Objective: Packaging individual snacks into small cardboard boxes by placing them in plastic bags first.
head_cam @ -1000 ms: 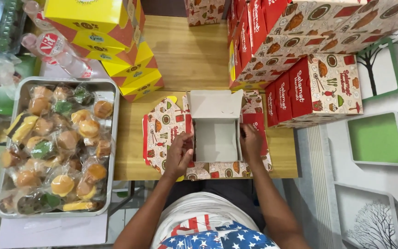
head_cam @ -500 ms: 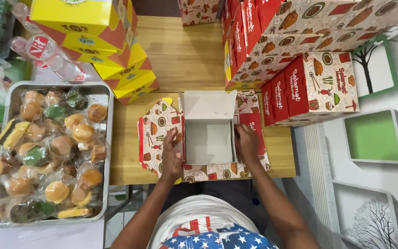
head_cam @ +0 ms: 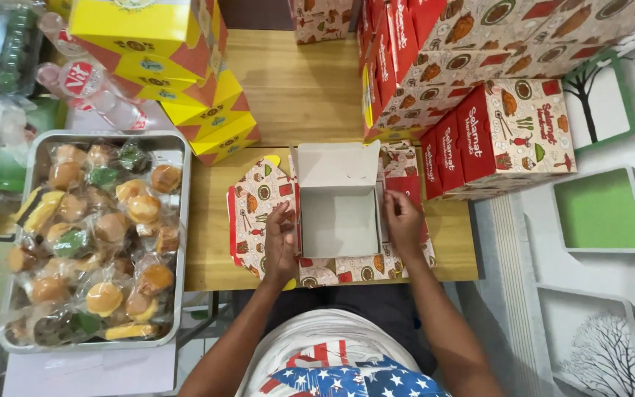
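Both forearms bare, no sleeves reaching the wrists; no rings, watch or gloves visible on the left hand (head_cam: 281,246) or right hand (head_cam: 404,224). Below the hands, white shirt printed with red stripes and a blue field of white stars. Dark garment at the lap.

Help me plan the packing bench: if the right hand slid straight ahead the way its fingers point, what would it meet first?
The right hand points up the table; it would probably first meet the red patterned flap, then the stacked red boxes.
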